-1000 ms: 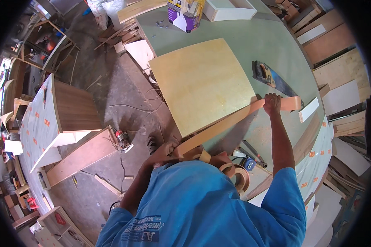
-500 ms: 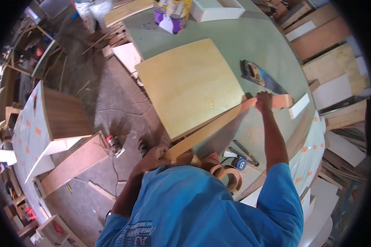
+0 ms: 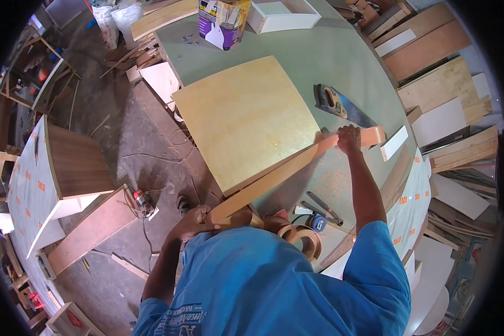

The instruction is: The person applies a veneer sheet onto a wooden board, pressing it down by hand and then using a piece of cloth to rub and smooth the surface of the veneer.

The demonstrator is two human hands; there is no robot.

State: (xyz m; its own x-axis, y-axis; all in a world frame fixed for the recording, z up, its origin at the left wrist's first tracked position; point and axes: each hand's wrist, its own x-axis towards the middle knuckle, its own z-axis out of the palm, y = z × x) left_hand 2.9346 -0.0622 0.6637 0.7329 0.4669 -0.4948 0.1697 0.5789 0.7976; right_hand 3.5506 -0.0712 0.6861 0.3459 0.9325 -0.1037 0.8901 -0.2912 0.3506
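Note:
A long strip of wood-coloured edge banding (image 3: 274,180) is stretched along the near edge of a pale plywood panel (image 3: 246,117). Its right end curls over beyond my right hand (image 3: 349,139), whose fingers are closed on the strip near the panel's right corner. At the panel's near left corner, my left hand (image 3: 193,223) grips the other end, close to my body. A roll of the banding (image 3: 308,242) rests against the table edge in front of my shirt, partly hidden by it. The panel lies flat on the green-grey table (image 3: 297,56).
A handsaw (image 3: 344,105) and a white strip of board (image 3: 395,143) lie right of the panel. Pincers (image 3: 323,207) and a blue tape measure (image 3: 318,223) are near the front edge. A purple-yellow bag (image 3: 223,25) and white tray (image 3: 283,17) stand behind. A power tool (image 3: 143,203) sits at left.
The view has shifted slightly, so the table and panel appear a little further left. Both hands keep their hold on the banding, which stays stretched along the panel's edge.

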